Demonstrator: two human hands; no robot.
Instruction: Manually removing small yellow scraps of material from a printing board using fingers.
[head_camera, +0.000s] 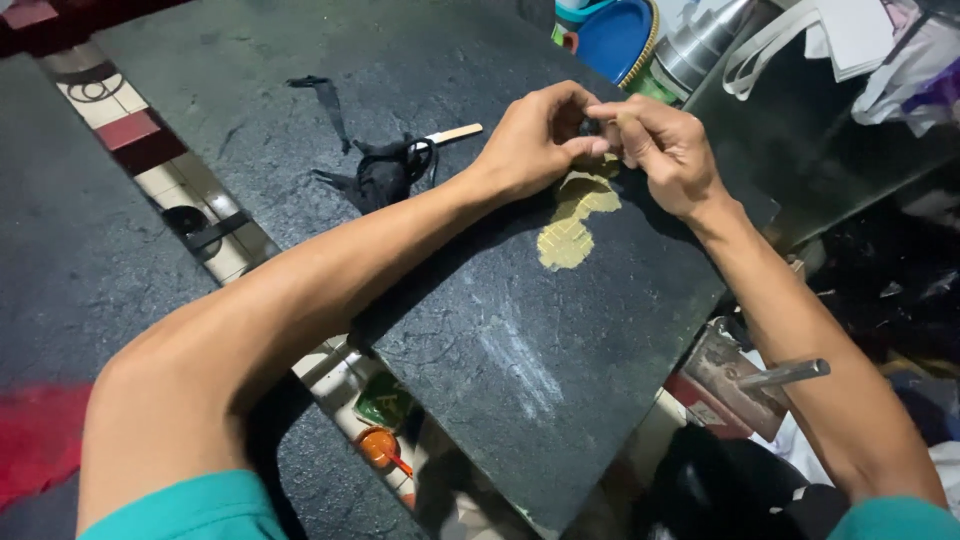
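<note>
My left hand (535, 140) and my right hand (665, 145) meet over the far part of a dark stone slab (520, 340). Their fingertips pinch a small dark piece (592, 127) between them; what it is I cannot tell. Right under the hands lies a yellow patch (572, 220) with a grid pattern on the slab. Left of my left hand sits a bundle of black cloth (380, 172) with a pale wooden stick (455, 133) poking out. A thin black strip (328, 100) lies further left.
Tiled floor (150, 150) shows between dark mats. A blue basin (615, 35) and a metal vessel (700, 45) stand beyond the slab. A metal rod (790, 373) sticks out at the right. An orange object (378, 445) lies below the slab's near edge.
</note>
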